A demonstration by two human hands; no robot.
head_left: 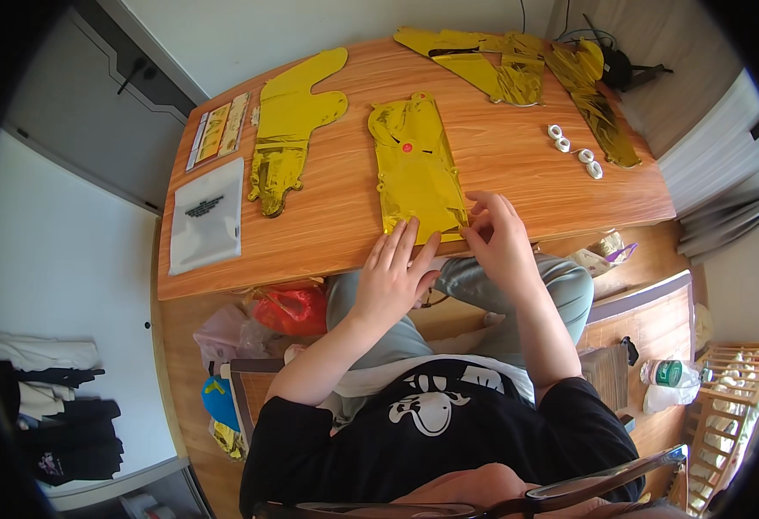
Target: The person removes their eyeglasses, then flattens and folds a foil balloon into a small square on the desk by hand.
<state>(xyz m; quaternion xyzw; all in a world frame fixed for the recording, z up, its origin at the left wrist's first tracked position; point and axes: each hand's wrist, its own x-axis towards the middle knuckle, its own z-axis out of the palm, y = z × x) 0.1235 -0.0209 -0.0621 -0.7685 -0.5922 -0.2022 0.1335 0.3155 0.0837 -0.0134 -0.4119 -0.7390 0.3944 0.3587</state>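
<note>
A flat, uninflated gold foil balloon (pixel 414 182) lies folded at the middle of the wooden table (pixel 327 233), its near end at the front edge. A small round red mark shows on its upper half. My left hand (pixel 392 275) rests with fingers spread on the balloon's near left end. At the near right corner, my right hand (pixel 499 238) has thumb and forefinger drawn together on the foil edge. To the left, another flat gold foil balloon (pixel 291 121) is spread out, its lower end crinkled.
More gold foil balloons (pixel 518 73) lie along the far right, one long foil piece (pixel 600 112) beside the wall. White ribbon rolls (pixel 587 156) sit on the right. A clear plastic bag (pixel 206 227) and a printed card (pixel 217 132) lie left. Black cabled equipment (pixel 619 67) stands at the back corner.
</note>
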